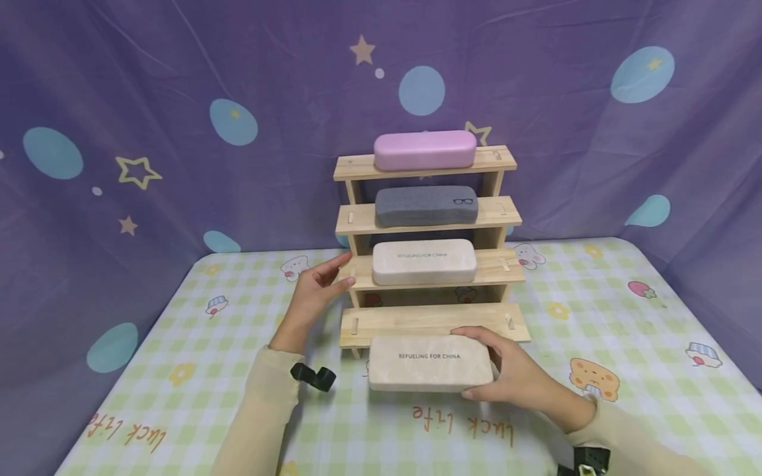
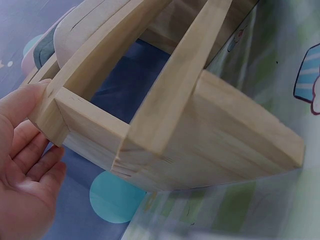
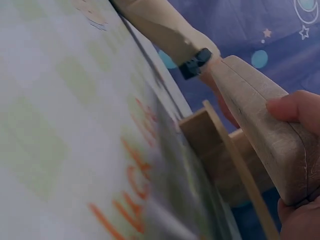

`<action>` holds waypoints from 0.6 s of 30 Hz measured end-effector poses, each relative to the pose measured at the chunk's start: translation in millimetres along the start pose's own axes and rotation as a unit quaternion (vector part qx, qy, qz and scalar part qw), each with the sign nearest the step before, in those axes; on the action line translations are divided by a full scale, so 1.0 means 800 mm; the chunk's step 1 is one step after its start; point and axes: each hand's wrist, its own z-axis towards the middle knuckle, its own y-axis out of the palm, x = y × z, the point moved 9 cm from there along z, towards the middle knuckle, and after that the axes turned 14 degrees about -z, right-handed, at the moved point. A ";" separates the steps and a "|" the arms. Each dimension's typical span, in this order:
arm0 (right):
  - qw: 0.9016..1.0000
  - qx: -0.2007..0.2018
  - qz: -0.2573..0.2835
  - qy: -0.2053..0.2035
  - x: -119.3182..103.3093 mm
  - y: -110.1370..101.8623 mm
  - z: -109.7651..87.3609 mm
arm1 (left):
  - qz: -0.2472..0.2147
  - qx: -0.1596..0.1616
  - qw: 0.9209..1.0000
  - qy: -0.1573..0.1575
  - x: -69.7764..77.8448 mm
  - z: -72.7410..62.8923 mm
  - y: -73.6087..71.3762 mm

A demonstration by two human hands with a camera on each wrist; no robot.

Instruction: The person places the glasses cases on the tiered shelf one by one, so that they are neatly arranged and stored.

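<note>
In the head view my right hand (image 1: 506, 367) grips the right end of a cream glasses case (image 1: 428, 373) lettered "REFUELING FOR CHINA". It is held in front of the lowest step of a wooden tiered shelf (image 1: 428, 322), above the cloth. The right wrist view has the thumb on one long face of that case (image 3: 260, 110). My left hand (image 1: 315, 291) holds the left end of the shelf's second step from the bottom; in the left wrist view its thumb lies on the board and its fingers bend beneath the end.
Higher steps carry a second cream glasses case (image 1: 424, 262), a grey glasses case (image 1: 425, 206) and a pink glasses case (image 1: 425, 151), one per step. A checked tablecloth (image 1: 238, 370) covers the table. Behind the shelf hangs a purple curtain (image 1: 297, 66).
</note>
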 end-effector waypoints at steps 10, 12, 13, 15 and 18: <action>1.000 0.008 0.017 -0.019 0.001 -0.024 0.027 | 0.005 0.001 1.000 0.004 -0.001 0.000 -0.001; 1.000 0.008 0.019 -0.015 0.004 -0.026 0.032 | 0.005 0.001 1.000 0.002 -0.001 0.000 -0.002; 1.000 0.007 0.023 -0.013 0.005 -0.026 0.034 | 0.005 0.001 1.000 0.002 -0.002 0.000 -0.002; 0.999 0.002 0.032 -0.010 0.008 -0.026 0.037 | 0.004 0.001 1.000 0.002 -0.002 0.000 -0.002; 0.999 -0.010 0.049 -0.001 0.011 -0.025 0.042 | 0.007 0.000 1.000 0.003 -0.001 0.001 0.000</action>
